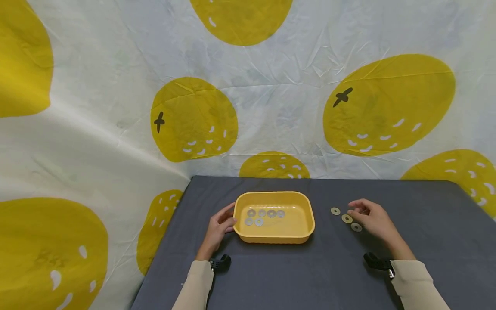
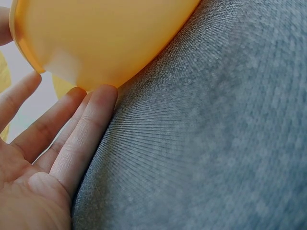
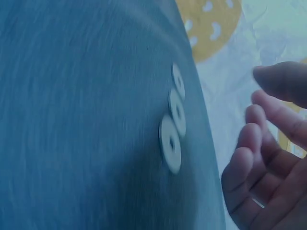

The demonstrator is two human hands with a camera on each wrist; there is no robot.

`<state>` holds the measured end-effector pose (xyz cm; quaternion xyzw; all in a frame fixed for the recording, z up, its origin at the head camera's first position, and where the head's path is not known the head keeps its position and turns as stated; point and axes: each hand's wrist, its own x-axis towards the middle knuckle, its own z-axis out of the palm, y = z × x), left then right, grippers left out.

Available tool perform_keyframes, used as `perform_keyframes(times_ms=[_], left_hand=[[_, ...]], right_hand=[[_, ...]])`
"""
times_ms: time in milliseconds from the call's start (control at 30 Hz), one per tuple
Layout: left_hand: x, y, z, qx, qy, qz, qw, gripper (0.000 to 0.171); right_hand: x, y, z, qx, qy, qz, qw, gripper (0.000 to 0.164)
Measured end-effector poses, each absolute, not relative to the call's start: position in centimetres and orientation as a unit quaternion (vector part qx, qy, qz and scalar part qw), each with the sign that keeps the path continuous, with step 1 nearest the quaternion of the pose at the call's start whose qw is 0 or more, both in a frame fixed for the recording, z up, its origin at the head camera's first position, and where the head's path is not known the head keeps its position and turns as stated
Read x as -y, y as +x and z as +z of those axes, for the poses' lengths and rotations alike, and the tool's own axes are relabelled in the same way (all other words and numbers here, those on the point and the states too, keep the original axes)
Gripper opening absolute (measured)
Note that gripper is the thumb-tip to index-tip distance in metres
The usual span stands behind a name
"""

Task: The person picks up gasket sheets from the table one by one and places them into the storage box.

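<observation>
On the dark grey cloth (image 1: 290,275), to the right of a yellow plastic tray (image 1: 296,221), three flat metal washers (image 1: 344,218) lie in a slanting row; six washers more (image 1: 269,214) lie flat on the tray's floor, toward its left side. The left hand (image 1: 218,230) touches the tray's left end, fingers spread and fairly straight against the outside. The right hand (image 1: 376,221) is beside the loose row, its fingers loosely bent, thumb and fingertips slightly apart, with nothing visible between them. The washers look thin, stiff, hard to break, light singly and probably slick on their faces. Lying flat, they offer little edge: best pinched by opposite sides of the rim. The tray seems light and fairly rigid, apt to slide if nudged, so its end wall suits a steadying hold.
</observation>
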<state>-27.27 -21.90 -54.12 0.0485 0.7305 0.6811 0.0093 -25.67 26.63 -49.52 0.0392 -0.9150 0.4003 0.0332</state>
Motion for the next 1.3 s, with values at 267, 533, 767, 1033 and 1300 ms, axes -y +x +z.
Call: perform_keyframes(times_ms=[267, 533, 767, 1033, 1300], left_hand=[[21.9, -27.2, -54.0, -0.729, 0.050, 0.682, 0.011, 0.052], [21.8, -27.1, -53.8, -0.728, 0.039, 0.685, 0.016, 0.051], [21.9, -27.1, -53.9, -0.735, 0.041, 0.676, 0.013, 0.053], [21.9, -27.0, -53.6, -0.726, 0.045, 0.686, 0.014, 0.052], [22.0, -26.8, -53.8, -0.730, 0.057, 0.681, 0.008, 0.053]], right_hand=[[-28.6, -25.4, -50.1, 0.936, 0.044, 0.349, -0.017, 0.031], [-29.3, -25.6, -50.9, 0.947, 0.055, 0.315, -0.027, 0.032], [-29.2, -25.5, -50.9, 0.950, 0.054, 0.305, -0.034, 0.027], [-29.2, -25.5, -51.2, 0.950, 0.054, 0.307, -0.034, 0.025], [-29.1, -25.6, -51.4, 0.950, 0.063, 0.304, -0.024, 0.026]])
